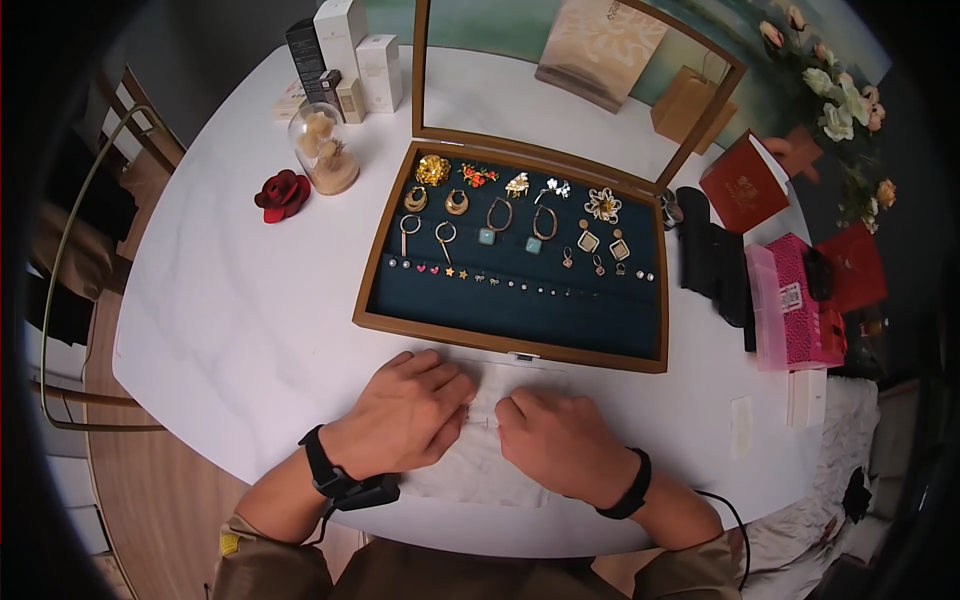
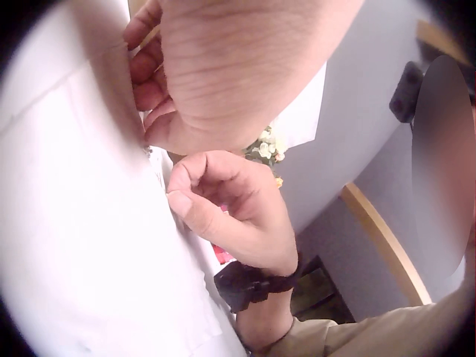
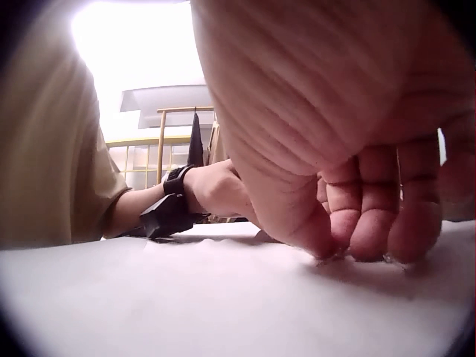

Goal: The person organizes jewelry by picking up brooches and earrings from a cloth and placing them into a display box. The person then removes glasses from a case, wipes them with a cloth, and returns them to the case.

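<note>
Both hands are low over a white cloth (image 1: 455, 485) at the table's front, fingertips close together. My left hand (image 1: 405, 410) has its fingers curled, with a small silvery piece (image 2: 149, 151) right at the thumb tip. Opposite it, my right hand (image 1: 565, 445) pinches with thumb and forefinger, and tiny glints show under its fingertips (image 3: 370, 234) in the right wrist view. Small silvery marks (image 1: 487, 421) lie on the cloth between the hands. The pieces are mostly hidden by the fingers, and I cannot tell their exact kind.
Just beyond the hands stands a wooden jewellery box (image 1: 510, 346), glass lid raised, with rows of earrings and brooches. A red flower (image 1: 283, 195), a glass dome (image 1: 325, 150) and cosmetic boxes (image 1: 380, 75) are at back left. A pink box (image 1: 790, 300) and black cases (image 1: 715, 260) stand right.
</note>
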A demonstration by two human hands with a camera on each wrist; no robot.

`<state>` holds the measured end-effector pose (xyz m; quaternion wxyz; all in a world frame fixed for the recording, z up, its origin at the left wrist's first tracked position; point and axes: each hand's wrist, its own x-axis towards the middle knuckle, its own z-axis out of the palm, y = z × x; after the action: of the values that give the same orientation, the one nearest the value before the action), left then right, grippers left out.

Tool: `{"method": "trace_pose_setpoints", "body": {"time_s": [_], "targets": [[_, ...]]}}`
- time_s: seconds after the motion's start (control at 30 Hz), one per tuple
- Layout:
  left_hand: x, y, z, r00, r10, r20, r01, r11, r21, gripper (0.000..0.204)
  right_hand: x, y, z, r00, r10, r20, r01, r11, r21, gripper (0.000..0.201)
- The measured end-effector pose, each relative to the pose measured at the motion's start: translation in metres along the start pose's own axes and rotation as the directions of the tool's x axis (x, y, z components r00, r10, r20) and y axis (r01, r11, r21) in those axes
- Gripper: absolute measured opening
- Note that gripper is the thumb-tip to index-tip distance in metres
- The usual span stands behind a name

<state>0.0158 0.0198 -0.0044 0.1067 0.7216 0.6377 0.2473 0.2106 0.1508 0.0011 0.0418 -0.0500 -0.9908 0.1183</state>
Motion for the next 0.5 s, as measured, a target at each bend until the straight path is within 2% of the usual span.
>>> {"method": "trace_pose_setpoints", "body": {"time_s": [0.23,0.33,0.4,0.5], "targets": [[0.0,0.002,-0.001,1.0,-0.015,0.016,0.016,1.0,-0.013,0.017,0.004,-0.016,0.0,0.999,0.051,0.008,-0.05,0.988,-0.15,0.004],[-0.001,0.002,0.0,1.0,-0.014,0.006,0.014,1.0,-0.013,0.016,0.006,-0.011,0.004,1.0,0.018,-0.018,-0.02,0.991,-0.13,0.005],[-0.002,0.001,0.0,1.0,-0.012,0.002,0.012,1.0,-0.011,0.016,0.005,-0.002,0.005,0.998,-0.046,-0.053,0.043,0.997,-0.057,0.006],[-0.002,0.001,0.0,1.0,-0.011,-0.008,0.011,1.0,-0.006,0.016,0.004,0.009,0.005,0.996,-0.055,-0.069,0.057,0.998,0.031,0.012]]}}
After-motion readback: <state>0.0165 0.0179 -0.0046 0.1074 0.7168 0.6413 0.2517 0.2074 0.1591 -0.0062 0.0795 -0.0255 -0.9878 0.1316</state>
